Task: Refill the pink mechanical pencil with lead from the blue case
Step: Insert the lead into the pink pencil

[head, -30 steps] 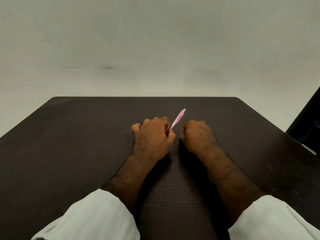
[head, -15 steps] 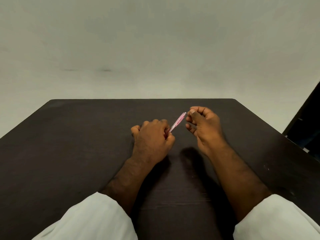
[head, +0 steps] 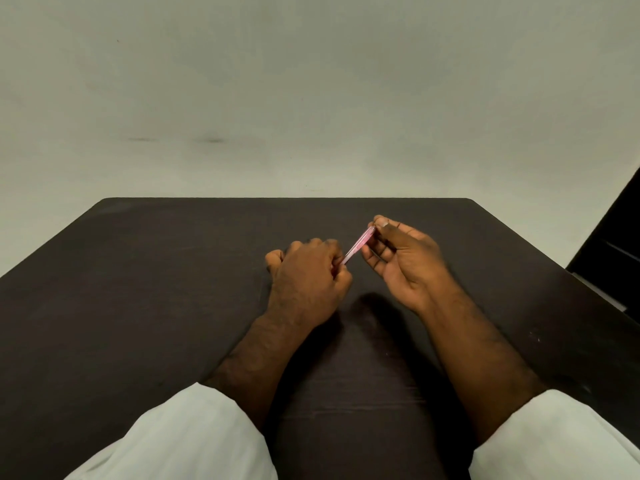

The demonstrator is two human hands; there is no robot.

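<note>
The pink mechanical pencil (head: 358,245) slants up to the right above the dark table (head: 156,289). My left hand (head: 306,277) is closed in a fist around its lower end, resting on the table. My right hand (head: 403,261) is raised, palm towards me, with thumb and forefinger pinching the pencil's upper end. The pencil's tip is hidden inside my left fist. The blue lead case is not visible anywhere in view.
The table ends at a straight far edge (head: 287,199) against a plain pale wall. A dark piece of furniture (head: 616,251) stands off the table's right side. White sleeves cover both forearms near the bottom.
My right hand has lifted off the table, opened from a fist and closed its fingertips on the top end of the pencil. My left hand has stayed in place.
</note>
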